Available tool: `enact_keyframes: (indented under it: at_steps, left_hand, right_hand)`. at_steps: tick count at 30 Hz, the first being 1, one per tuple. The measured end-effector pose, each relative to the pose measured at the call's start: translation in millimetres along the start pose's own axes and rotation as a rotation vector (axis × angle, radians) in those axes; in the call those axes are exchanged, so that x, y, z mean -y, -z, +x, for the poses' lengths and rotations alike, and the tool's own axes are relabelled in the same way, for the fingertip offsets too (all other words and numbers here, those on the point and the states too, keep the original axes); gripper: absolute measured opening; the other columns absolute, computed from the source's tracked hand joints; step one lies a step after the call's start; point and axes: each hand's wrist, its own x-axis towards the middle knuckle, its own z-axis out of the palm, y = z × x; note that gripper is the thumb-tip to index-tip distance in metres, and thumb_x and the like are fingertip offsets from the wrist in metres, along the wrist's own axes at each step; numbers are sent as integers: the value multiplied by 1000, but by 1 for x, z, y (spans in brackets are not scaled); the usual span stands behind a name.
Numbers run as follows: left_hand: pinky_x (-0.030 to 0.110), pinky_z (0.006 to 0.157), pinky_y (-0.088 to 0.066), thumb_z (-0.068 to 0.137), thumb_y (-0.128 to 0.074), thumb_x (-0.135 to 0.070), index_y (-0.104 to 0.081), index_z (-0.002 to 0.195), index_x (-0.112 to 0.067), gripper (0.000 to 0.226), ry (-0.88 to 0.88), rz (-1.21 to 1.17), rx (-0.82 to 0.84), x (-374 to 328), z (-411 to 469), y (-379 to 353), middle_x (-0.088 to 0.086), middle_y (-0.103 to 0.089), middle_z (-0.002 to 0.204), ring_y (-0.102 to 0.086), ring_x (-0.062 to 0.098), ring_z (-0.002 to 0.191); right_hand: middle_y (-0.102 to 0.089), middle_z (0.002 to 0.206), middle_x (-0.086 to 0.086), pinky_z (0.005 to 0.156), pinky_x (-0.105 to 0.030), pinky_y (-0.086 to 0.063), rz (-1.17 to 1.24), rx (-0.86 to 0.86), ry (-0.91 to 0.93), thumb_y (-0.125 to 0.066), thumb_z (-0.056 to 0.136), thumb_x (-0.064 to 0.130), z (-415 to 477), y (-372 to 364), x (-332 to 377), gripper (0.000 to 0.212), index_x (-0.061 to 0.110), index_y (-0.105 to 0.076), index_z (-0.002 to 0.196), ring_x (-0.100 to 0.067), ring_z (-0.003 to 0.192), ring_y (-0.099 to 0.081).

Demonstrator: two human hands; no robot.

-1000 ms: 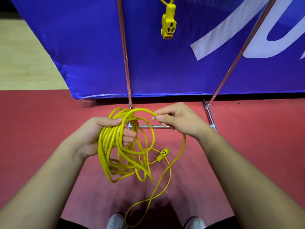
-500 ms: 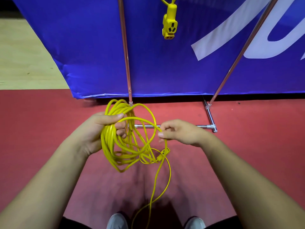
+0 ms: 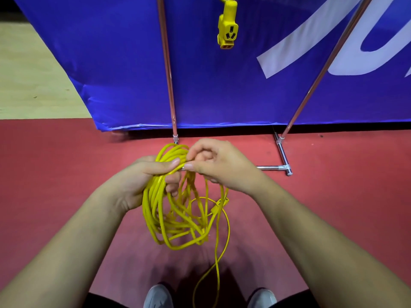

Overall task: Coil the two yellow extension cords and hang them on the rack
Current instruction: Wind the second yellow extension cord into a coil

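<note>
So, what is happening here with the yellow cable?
A person is coiling a yellow cord by hand above the red floor. The left hand holds the gathered loops, and the right hand pinches a strand at the top of the bundle. A loose tail trails down towards the feet, so the coiling is not finished. A yellow socket end hangs above, between the poles of the rack.

On my feed, the left hand (image 3: 142, 181) and right hand (image 3: 222, 165) are bare, as are both forearms (image 3: 73, 236); grey shoes (image 3: 158, 296), dark trousers (image 3: 104, 301).
</note>
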Motion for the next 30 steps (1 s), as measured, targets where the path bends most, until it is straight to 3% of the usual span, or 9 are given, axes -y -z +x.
enact_keyframes:
  at_steps: [4,6,8,11,16,19,24,28,30]
  left_hand:
    - [31,60,-49,66,-82,-32,-59,81,-13,33,-89,-55,-26,-5,1,2,-2,-43,56,-45,15,49]
    - [31,59,-48,66,-83,-32,-54,82,-11,40,-76,2,-62,-4,1,3,0,-45,57,-47,17,51]
    - [31,57,-48,67,-81,-33,-56,72,-11,33,-20,103,-82,-2,0,6,5,-47,60,-48,20,53]
    - [29,53,-50,65,-78,-32,-62,75,-8,30,77,178,-75,-3,-4,6,11,-56,64,-55,22,53]
    - [28,50,-49,67,-74,-20,-67,77,-5,20,137,106,-86,3,-4,-1,11,-57,61,-56,22,49]
    - [31,54,-45,57,-85,-25,-63,79,-6,37,129,48,-52,3,0,-2,4,-48,54,-49,21,46]
    - [29,55,-49,55,-88,-28,-56,76,-9,42,20,-138,-37,-8,1,4,-3,-42,49,-43,15,42]
    - [28,61,-53,62,-78,-25,-57,72,-11,26,-158,-308,-104,-19,-4,10,-6,-43,47,-49,13,47]
    - [33,72,-57,64,-73,-24,-59,70,-11,20,-250,-395,-153,-25,-9,13,-4,-49,50,-62,18,63]
  right_hand:
    - [-59,67,-1,65,-32,-41,-128,246,-211,-66,91,15,-11,31,-26,13,5,-59,87,-16,65,-52]
    - [-63,76,-11,74,-29,-48,-43,283,-268,-60,95,10,-15,36,-35,8,4,-56,90,-23,75,-62]
    - [-61,74,-13,68,-32,-49,7,218,-270,-58,96,10,-13,34,-37,7,7,-55,91,-27,69,-64]
    - [-54,60,0,54,-26,-38,-105,-5,-174,-66,91,13,-6,38,-33,5,11,-66,87,-13,53,-48]
    - [-65,74,-13,65,-27,-39,-146,-88,11,-70,86,12,3,22,-21,9,19,-72,82,-9,69,-50]
    - [-65,70,3,64,-17,-42,-100,-91,59,-69,86,5,6,14,-18,5,9,-72,85,-3,65,-53]
    - [-45,62,4,56,-26,-36,-192,-126,-36,-65,87,3,7,34,-44,16,17,-63,95,-12,59,-43]
    - [-44,59,5,56,-28,-33,-385,-292,-185,-63,87,3,4,62,-99,14,13,-60,77,-9,56,-37]
    - [-42,57,3,55,-29,-29,-402,-268,-364,-66,86,5,-1,67,-130,24,13,-55,67,-11,56,-34]
